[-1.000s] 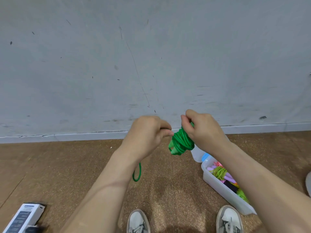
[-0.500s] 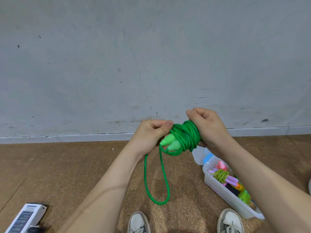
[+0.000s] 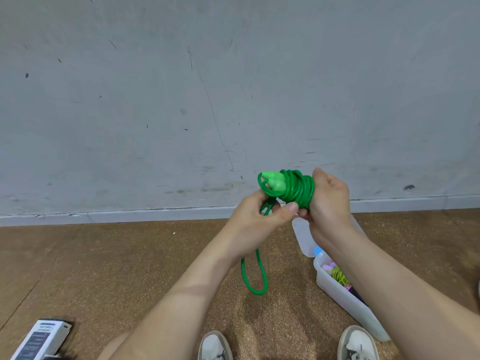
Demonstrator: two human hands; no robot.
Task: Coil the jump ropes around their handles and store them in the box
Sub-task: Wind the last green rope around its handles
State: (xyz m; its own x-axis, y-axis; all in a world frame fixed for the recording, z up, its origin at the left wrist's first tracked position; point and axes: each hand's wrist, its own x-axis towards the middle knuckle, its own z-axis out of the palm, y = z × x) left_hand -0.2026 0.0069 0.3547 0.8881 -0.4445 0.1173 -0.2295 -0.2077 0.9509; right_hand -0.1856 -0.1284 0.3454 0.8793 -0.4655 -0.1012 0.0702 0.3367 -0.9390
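The scene is lit evenly and softly. Faint shadows are cast on the floor (image 3: 262, 315), and the baseboard (image 3: 130, 216) is slightly bowed by wide-angle distortion.

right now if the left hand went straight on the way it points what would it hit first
Probably the coiled jump rope that the right hand holds: the left hand points up and right at it, with its thumb nearly touching that hand. Depth is unclear from one view.

Right hand (image 3: 328, 201) gripping coiled green jump rope (image 3: 296, 189), left hand (image 3: 255, 219) pinching its loose loop, clear box (image 3: 345, 297) on floor beside.
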